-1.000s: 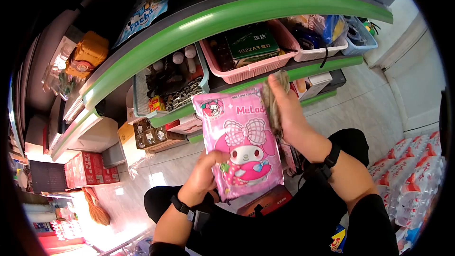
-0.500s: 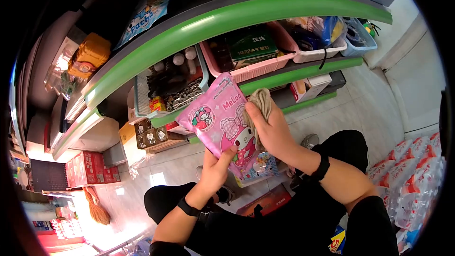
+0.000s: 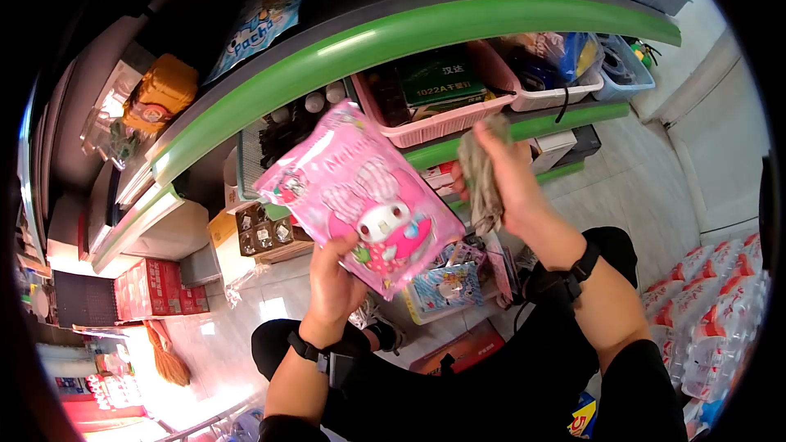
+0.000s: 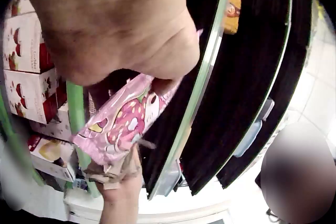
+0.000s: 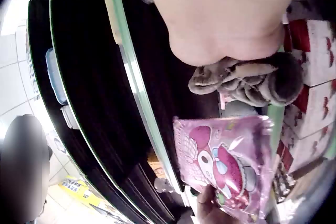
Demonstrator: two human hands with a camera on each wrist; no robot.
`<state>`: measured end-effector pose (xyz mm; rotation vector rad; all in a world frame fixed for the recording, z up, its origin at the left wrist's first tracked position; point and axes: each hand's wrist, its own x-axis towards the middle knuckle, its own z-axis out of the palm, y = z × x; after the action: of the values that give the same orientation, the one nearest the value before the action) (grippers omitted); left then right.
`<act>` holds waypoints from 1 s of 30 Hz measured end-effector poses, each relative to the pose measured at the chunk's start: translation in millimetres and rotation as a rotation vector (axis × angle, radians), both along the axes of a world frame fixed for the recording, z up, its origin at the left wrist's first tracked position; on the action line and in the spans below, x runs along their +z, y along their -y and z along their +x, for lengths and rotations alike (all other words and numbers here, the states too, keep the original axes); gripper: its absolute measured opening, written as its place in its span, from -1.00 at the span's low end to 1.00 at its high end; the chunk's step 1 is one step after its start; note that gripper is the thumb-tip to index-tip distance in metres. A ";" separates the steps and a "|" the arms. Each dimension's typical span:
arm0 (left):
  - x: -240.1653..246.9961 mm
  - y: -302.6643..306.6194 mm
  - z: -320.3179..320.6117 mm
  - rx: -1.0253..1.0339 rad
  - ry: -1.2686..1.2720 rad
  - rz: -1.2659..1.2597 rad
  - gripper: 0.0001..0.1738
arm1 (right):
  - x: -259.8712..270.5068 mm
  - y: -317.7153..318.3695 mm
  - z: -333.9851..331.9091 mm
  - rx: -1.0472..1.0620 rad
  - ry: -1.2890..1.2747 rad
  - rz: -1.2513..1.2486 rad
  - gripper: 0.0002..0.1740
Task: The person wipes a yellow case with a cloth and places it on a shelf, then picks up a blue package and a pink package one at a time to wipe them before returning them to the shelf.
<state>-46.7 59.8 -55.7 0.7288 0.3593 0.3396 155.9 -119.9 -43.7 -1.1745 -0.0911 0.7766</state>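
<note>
My left hand [image 3: 332, 290] holds a pink cartoon-printed packet [image 3: 385, 188] by its lower left edge, thumb on the front. The packet is tilted, its top toward the shelf. In my right hand [image 3: 516, 184] is a crumpled grey-brown cloth [image 3: 481, 188], gripped just right of the packet with a gap between them. The right wrist view shows the cloth [image 5: 247, 82] bunched under the hand and the packet [image 5: 226, 161] beyond it. From the left wrist, the packet [image 4: 126, 121] partly hides the cloth.
Green-edged shelves [image 3: 393, 24] hold a pink basket [image 3: 442, 123] with a green box, plus white and blue baskets. A blue snack bag [image 3: 262, 24] lies on the upper shelf. Below the packet stands a container of colourful packets [image 3: 446, 290]. Bottled-drink packs [image 3: 704, 303] stand at right.
The packet first tilted near the cloth, then moved left and away from it. My right hand with the cloth came left onto the packet, then lifted off to the right.
</note>
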 end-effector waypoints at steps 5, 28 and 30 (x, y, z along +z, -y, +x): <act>-4.9 4.0 3.9 0.141 -0.032 0.209 -0.39 | -0.6 0.2 -16.8 0.049 0.227 0.024 -0.27; 4.2 0.4 -5.9 0.024 -0.010 -0.002 -0.41 | 16.3 4.6 -23.2 0.418 0.302 0.038 -0.46; 0.3 0.0 -1.9 0.054 -0.096 0.168 -0.52 | 10.4 0.3 -29.5 0.402 0.358 -0.021 -0.44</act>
<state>-48.7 59.9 -55.4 0.9033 0.4461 0.3903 126.4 -120.2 -33.3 -1.3244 -0.6322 0.9093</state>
